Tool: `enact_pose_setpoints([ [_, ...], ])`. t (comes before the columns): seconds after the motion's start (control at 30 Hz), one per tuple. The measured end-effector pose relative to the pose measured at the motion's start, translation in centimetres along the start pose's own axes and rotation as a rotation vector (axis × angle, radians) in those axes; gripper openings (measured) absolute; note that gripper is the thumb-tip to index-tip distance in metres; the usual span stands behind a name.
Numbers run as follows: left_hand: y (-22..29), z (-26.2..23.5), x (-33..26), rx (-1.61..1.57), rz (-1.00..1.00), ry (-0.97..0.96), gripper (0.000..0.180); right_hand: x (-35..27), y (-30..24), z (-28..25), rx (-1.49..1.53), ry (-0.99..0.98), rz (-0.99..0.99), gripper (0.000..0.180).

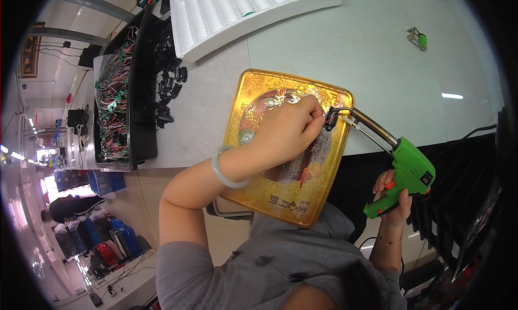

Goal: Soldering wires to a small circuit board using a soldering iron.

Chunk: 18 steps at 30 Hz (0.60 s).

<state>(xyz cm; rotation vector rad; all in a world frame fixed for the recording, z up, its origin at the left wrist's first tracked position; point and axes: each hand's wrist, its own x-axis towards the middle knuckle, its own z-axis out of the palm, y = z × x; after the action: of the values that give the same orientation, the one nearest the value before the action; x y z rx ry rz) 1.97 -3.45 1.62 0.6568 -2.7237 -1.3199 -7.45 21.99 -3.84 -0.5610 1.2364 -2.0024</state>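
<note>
My right hand (400,206) is wrapped round the handle of a green soldering gun (413,167), whose long metal barrel points up and to the left. Beside that barrel a thin feed tube runs to the tip. My left hand (288,127), with a pale bangle (217,169) on its wrist, is closed in a pinch at a small black plastic part (331,119) with thin red and black wires. The gun's tip is right at this part. Under both lies a gold decorated tin lid (294,208), worn and smeared on its right side. My left fingertips are partly hidden.
At the left stands a black bin (141,110) of green circuit boards with wires. Several loose black parts (168,86) lie beside it. A white foam tray (248,18) is at the back. A small metal-and-green piece (417,39) lies far right. Black racks (458,196) stand at the right.
</note>
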Motion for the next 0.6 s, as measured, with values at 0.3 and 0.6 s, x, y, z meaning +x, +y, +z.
enact_pose_setpoints([
  [0.3,0.12,0.19,-0.22,-0.001,0.002,-0.006,0.012,-0.46,0.30,-0.03,0.005,0.063,0.009,0.040],
  [0.6,0.15,-0.22,-0.12,0.010,0.013,-0.012,0.013,-0.30,0.27,0.31,0.010,0.047,-0.014,0.039],
])
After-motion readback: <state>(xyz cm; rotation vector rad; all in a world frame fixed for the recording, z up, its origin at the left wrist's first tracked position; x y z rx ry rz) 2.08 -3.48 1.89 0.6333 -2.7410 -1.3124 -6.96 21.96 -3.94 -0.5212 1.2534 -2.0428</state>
